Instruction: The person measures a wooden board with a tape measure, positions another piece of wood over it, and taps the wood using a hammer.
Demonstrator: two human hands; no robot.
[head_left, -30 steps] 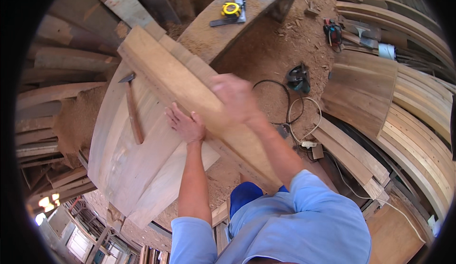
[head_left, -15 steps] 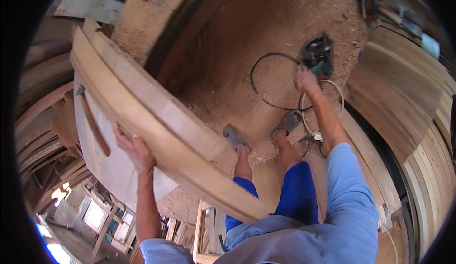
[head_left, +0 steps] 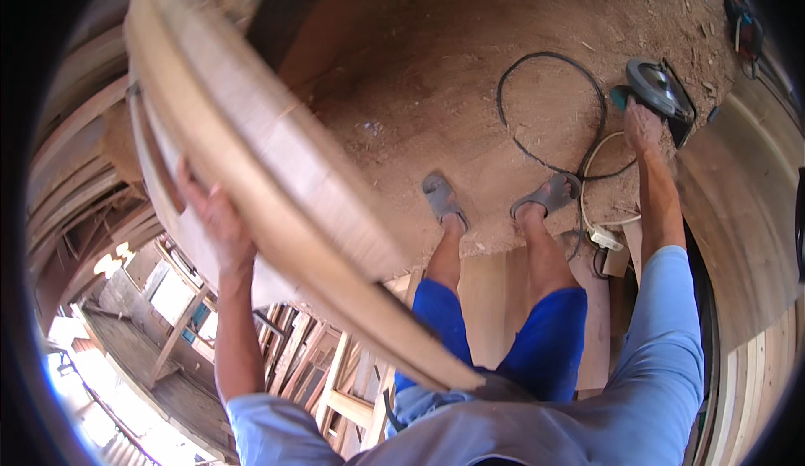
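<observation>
A long curved wooden plank [head_left: 226, 156] runs from the upper left down to my waist. My left hand [head_left: 220, 223] grips its left side, fingers along the wood. Beside that plank, on the right, is a second pale curved board [head_left: 293, 139], blurred by motion. A pale panel [head_left: 272, 286] shows behind my left hand. Out to the right, my right hand [head_left: 643, 126] is closed round the handle of a circular saw [head_left: 658, 89], whose round blade guard and flat base show. A slim dark-brown strip [head_left: 159, 152] lies left of the plank.
A black cable [head_left: 549, 54] loops on the sawdust-covered floor [head_left: 402, 89] near a pale cord [head_left: 591, 160] and white connector [head_left: 605, 238]. Wide boards [head_left: 742, 206] stand at the right, stacked timber [head_left: 92, 147] at the left. A power tool [head_left: 744, 30] lies far right.
My right hand has moved right with the circular saw, which has turned. The black cable has shifted along. My left hand keeps its hold while the plank appears steeper; the view has turned.
</observation>
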